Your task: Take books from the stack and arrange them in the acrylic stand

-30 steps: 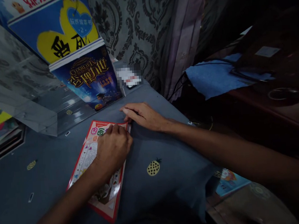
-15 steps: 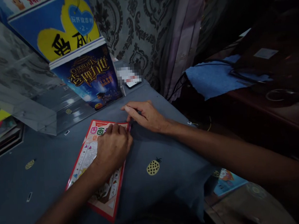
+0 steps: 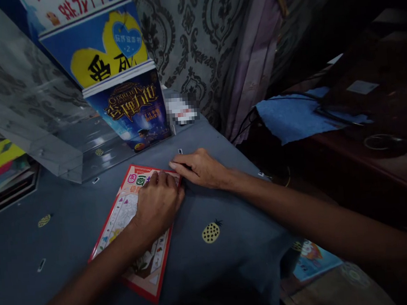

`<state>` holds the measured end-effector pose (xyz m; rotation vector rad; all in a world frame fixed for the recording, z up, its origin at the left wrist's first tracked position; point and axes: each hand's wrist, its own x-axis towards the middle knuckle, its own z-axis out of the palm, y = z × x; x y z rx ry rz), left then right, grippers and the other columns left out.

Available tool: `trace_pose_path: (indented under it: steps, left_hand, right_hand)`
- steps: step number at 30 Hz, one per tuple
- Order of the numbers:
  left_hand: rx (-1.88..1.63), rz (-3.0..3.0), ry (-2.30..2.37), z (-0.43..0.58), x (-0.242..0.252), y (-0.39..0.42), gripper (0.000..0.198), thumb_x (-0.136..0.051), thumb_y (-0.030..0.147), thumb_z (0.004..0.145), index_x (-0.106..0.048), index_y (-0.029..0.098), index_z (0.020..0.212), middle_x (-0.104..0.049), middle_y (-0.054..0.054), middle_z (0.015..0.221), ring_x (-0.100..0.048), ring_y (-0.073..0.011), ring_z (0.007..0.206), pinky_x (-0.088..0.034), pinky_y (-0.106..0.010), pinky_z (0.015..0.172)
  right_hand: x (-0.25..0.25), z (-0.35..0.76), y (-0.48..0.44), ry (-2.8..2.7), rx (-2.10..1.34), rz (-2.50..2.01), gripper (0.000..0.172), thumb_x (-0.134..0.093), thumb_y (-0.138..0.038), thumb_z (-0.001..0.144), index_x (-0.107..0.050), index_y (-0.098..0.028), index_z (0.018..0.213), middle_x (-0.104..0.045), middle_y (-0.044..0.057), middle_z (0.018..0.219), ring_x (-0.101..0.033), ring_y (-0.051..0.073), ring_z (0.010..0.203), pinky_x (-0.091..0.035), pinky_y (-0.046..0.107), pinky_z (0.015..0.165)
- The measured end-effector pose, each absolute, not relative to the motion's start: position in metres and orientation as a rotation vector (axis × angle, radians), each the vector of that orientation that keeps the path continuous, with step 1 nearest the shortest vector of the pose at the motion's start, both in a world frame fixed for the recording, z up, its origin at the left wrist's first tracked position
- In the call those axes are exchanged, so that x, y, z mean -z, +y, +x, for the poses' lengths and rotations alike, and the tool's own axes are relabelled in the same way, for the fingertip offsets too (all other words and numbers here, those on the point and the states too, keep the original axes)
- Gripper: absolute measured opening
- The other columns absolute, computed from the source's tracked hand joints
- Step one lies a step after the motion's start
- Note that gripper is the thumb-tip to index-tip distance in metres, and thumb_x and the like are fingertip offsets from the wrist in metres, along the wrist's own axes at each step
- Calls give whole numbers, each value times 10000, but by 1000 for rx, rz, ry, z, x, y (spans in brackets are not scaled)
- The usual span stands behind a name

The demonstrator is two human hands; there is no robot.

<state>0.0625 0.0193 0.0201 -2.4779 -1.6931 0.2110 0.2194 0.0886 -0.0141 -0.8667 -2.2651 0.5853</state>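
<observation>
A thin picture book with a red border (image 3: 146,270) lies flat on a blue-grey cloth printed with pineapples (image 3: 227,206). My left hand (image 3: 158,203) rests on the book's upper right part, fingers curled and pressed down on the cover. My right hand (image 3: 201,168) reaches in from the right. Its fingers are held together at the book's top right corner and touch the edge there; the thumb is hidden underneath. The two hands almost meet at that corner.
A dark blue storybook (image 3: 135,110) stands upright behind, with a blue and yellow book (image 3: 103,43) above it in a clear acrylic stand (image 3: 33,130). A stack of books (image 3: 4,169) lies at far left. A patterned curtain (image 3: 245,53), a blue rag (image 3: 297,114) and dark furniture are on the right; a booklet (image 3: 313,261) lies below the table edge.
My right hand has slid a little towards the book's top right corner and now sits tight against my left hand. The left hand and the book have hardly moved.
</observation>
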Motion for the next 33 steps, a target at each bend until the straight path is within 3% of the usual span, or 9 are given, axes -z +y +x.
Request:
trace_pose_path:
  steps: [6,9,12,14,19,26,33]
  left_hand:
    - [-104,-2607,-1460,34,-20,20,317,-443,249,1028,-693,102,1155,-720,-166,1183,-667,-313,1129,-549,-462,985]
    - [-19,-2584,-1427,18,-11,21,377,-422,237,1038,-621,81,1317,-662,-184,1336,-596,-329,1261,-507,-475,1049]
    - [2,-2564,-1475,7,-3,25,419,-411,244,1045,-571,62,1387,-608,-197,1422,-549,-346,1317,-478,-500,1079]
    - [13,-2555,-1521,3,0,29,426,-409,256,1049,-561,68,1400,-600,-190,1431,-548,-346,1306,-474,-511,1076]
    - [61,-2464,-1611,2,2,44,400,-448,269,1034,-582,86,1364,-641,-185,1325,-570,-334,1226,-493,-495,1009]
    - [99,-2387,-1624,0,5,56,386,-453,311,1031,-615,91,1304,-650,-189,1266,-582,-344,1153,-486,-496,961]
    - [328,-2732,-1357,-15,4,39,351,-416,255,1043,-643,106,1266,-647,-182,1262,-595,-306,1161,-509,-493,976]
  right_hand:
    - [16,216,82,-2317,-390,-893,289,-498,-333,1008,-733,-172,956,-701,36,697,-633,166,670,-444,283,696]
    - [16,214,83,-2329,-370,-827,281,-488,-290,1009,-729,-178,919,-718,37,719,-654,171,677,-524,349,868]
    - [18,213,86,-2324,-409,-743,247,-498,-270,1010,-728,-185,985,-748,32,789,-684,176,701,-491,442,1069]
    - [21,212,91,-2324,-430,-712,235,-512,-268,1006,-720,-185,1078,-773,50,899,-719,198,799,-470,487,1112]
    - [32,206,110,-2367,-395,-665,273,-528,-270,1002,-684,-193,1212,-770,77,1059,-726,234,984,-464,533,1117]
    - [37,196,136,-2408,-421,-666,289,-514,-263,1000,-691,-128,1185,-753,139,1107,-690,266,1051,-541,441,950]
    - [43,202,132,-2468,-362,-678,324,-507,-280,998,-666,-158,1252,-728,141,1211,-652,286,1145,-481,478,1022]
